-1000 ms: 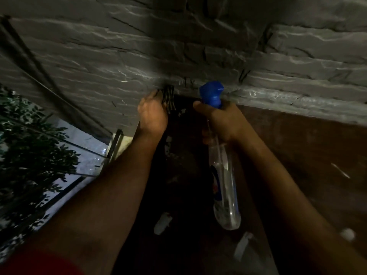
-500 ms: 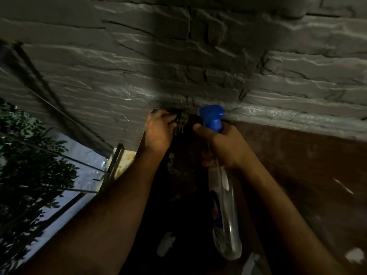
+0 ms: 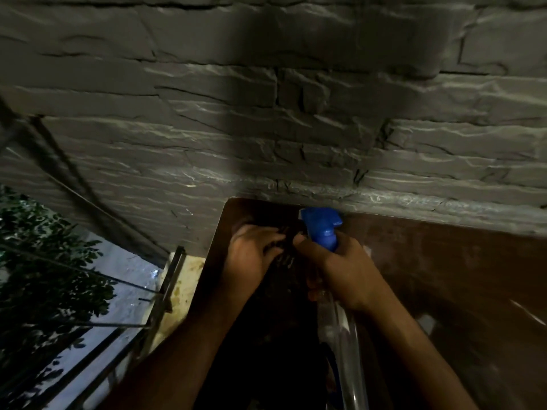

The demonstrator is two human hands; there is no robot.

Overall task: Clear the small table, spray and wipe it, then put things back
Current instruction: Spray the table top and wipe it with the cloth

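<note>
The scene is dim. My right hand [image 3: 340, 270] grips the neck of a clear spray bottle [image 3: 344, 344] with a blue trigger head [image 3: 322, 227], held above the brown table [image 3: 444, 261] with the nozzle towards the wall. My left hand [image 3: 251, 255] is closed on a dark patterned cloth [image 3: 285, 250] near the table's far left corner, right beside the bottle's head. Most of the cloth is hidden by my fingers.
A grey stone wall [image 3: 266, 128] rises just behind the table. To the left are a metal railing [image 3: 165, 279] and leafy branches [image 3: 44, 276] below. Pale marks or scraps [image 3: 529, 312] lie on the table at the right.
The camera view tilted upward, so hands and table sit lower in frame. My left hand curled tighter on the cloth and drew closer to the bottle's head. The bottle stays gripped.
</note>
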